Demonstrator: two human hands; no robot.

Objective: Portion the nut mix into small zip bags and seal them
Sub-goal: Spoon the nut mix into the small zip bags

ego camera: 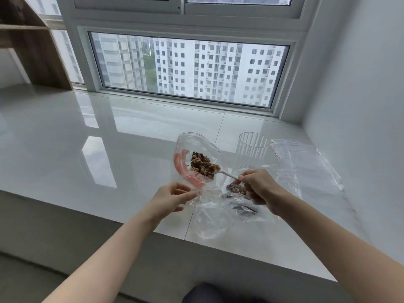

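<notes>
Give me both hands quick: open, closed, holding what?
Left hand: pinching the edge of the zip bag, keeping its mouth open.
Right hand: gripping the white spoon, its bowl inside the bag among the nut mix.

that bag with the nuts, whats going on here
A person is spooning nut mix into a small zip bag with a pink seal. The left hand pinches the bag's edge to hold it open, while the right hand grips a white plastic spoon reaching into it. More mix sits in a larger clear bag below. The small bag is not yet sealed.
</notes>
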